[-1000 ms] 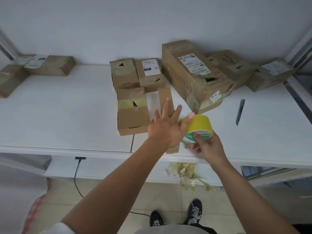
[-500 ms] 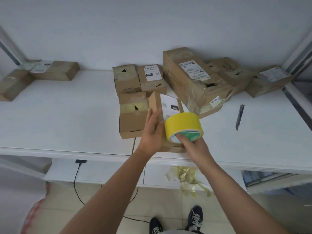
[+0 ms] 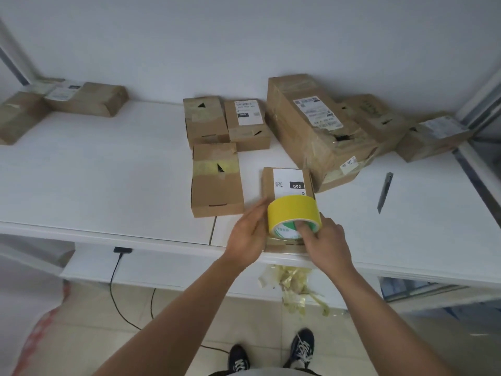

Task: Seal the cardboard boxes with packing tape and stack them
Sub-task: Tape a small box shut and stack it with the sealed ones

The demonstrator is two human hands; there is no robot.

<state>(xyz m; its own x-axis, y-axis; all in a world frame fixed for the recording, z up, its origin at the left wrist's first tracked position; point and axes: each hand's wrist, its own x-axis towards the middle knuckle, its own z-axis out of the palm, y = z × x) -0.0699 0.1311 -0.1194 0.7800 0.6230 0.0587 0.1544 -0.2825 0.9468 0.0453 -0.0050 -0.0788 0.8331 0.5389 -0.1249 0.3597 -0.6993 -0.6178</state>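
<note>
On the white surface (image 3: 108, 172), sealing begins: right hand (image 3: 325, 245) grips the tape roll (image 3: 294, 214) over the labelled box (image 3: 287, 183); left hand (image 3: 248, 234), seemingly open-fingered, steadies its nine-o'clock side. Next: pull tape free.

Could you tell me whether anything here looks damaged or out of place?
The big box has a torn hole in its top, near the label. A clump of used tape hangs below the table edge.
</note>
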